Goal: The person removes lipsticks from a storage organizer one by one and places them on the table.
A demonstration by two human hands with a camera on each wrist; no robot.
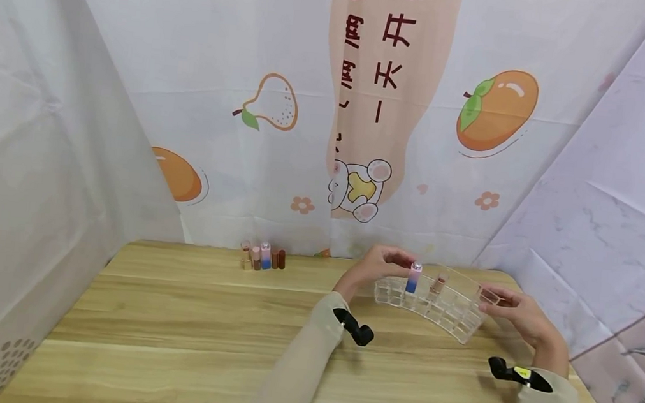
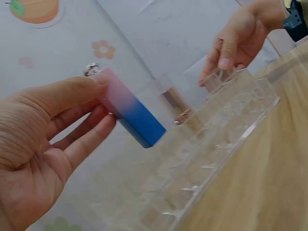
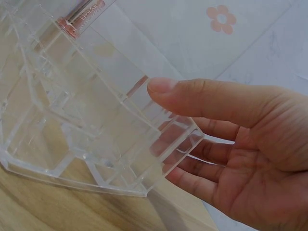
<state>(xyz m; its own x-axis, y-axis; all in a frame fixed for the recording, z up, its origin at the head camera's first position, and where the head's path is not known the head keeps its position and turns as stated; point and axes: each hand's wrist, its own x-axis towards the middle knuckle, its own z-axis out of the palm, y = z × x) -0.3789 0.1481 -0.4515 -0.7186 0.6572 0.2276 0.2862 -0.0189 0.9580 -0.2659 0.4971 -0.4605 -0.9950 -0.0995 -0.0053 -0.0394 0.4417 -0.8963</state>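
My left hand point(image 1: 375, 270) pinches a pink-and-blue lipstick tube point(image 2: 131, 108) near its pink, silver-topped end. The tube's blue end slants down toward a clear lipstick organizer point(image 1: 450, 316), overlapping its left part in the head view. At the organizer's other end, my right hand point(image 1: 522, 315) grips the clear corner, thumb on one side and fingers behind it. The organizer is curved, with stepped rows of small compartments. A clear lipstick tube with a rose-gold part point(image 1: 439, 283) stands in the organizer's back row, between the two hands.
At the table's back edge on the left stand several lipsticks, among them another pink-and-blue tube point(image 1: 266, 257) and a dark red one point(image 1: 281, 259). A printed curtain point(image 1: 233, 174) hangs right behind the wooden table point(image 1: 201, 338).
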